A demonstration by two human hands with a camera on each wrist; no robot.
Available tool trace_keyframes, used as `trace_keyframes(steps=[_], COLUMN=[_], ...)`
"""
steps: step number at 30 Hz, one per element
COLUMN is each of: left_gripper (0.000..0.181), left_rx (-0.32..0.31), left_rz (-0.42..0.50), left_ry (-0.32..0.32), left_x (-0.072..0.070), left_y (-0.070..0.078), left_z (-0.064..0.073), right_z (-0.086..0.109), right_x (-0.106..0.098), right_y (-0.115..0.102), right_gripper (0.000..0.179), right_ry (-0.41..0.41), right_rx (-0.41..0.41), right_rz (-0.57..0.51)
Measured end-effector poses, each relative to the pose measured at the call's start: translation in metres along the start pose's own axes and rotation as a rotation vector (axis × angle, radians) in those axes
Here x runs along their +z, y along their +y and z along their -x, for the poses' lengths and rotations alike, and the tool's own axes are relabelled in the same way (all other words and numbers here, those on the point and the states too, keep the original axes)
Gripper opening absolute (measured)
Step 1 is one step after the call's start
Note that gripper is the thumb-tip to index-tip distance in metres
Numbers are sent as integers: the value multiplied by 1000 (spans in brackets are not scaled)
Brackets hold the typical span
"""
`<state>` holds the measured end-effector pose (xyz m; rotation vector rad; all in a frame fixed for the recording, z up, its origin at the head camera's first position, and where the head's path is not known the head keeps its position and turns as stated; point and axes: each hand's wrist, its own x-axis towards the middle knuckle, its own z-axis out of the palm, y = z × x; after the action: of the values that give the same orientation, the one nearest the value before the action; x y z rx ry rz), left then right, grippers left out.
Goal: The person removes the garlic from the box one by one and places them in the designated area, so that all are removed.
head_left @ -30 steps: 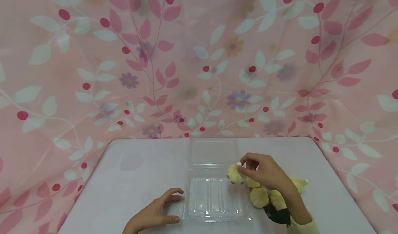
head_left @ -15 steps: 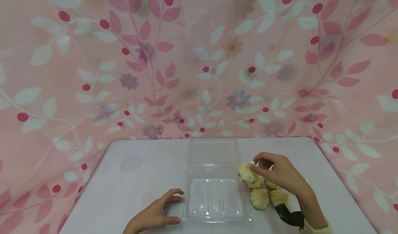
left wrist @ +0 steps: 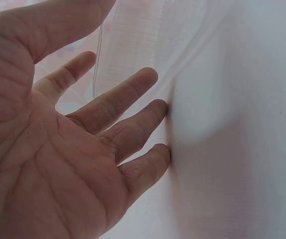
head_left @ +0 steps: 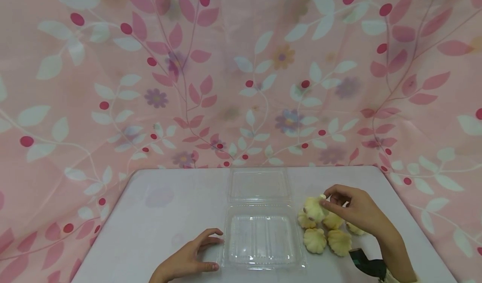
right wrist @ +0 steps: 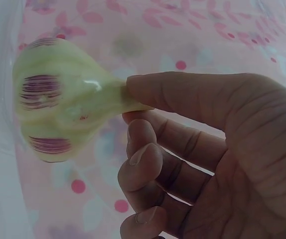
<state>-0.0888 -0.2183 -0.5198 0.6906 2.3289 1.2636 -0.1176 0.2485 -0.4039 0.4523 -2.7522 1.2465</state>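
My right hand (head_left: 355, 205) pinches a garlic bulb (right wrist: 58, 102) by its stem between thumb and forefinger. The bulb is pale yellow-green with purple streaks, and in the head view it overlaps the garlic bulbs (head_left: 315, 240) grouped on the table. My left hand (head_left: 193, 256) is spread at the left side of a clear plastic box (head_left: 263, 264), its fingertips right at the edge. In the left wrist view, fingertips (left wrist: 160, 152) of that hand rest on the white tabletop. The box lies with its lid (head_left: 260, 184) folded back behind it, and nothing shows inside.
A white table (head_left: 177, 203) with rounded far corners carries everything. Behind it hangs a pink cloth (head_left: 226, 74) printed with leaves and flowers. A dark strap (head_left: 367, 264) sits at the right wrist. Several garlic bulbs stand close to the box's right side.
My right hand has moved rightward with the garlic bulb, from above the box's right edge to over the grouped bulbs. The left hand and the box have stayed put.
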Motion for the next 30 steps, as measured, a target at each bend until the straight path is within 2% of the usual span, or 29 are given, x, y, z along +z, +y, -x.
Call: trace_keyframes(steps=[7, 11, 17, 23, 30], left_gripper=[75, 75, 75, 75, 75], left_rx=[22, 30, 26, 5, 10], left_rz=[-4, -3, -4, -18, -5], left_ry=[-1, -3, -2, 2, -8], left_x=[-1, -1, -2, -2, -2], left_y=[-1, -1, 1, 3, 3], left_z=[1, 1, 1, 1, 2], right_z=[6, 8, 14, 18, 22], right_x=[-8, -13, -19, -25, -31], right_y=[8, 12, 19, 25, 30], right_gripper=[16, 17, 15, 19, 21], right_ry=[-16, -5, 7, 17, 11], right_rx=[60, 67, 63, 105, 144], right_rz=[24, 30, 22, 40, 40])
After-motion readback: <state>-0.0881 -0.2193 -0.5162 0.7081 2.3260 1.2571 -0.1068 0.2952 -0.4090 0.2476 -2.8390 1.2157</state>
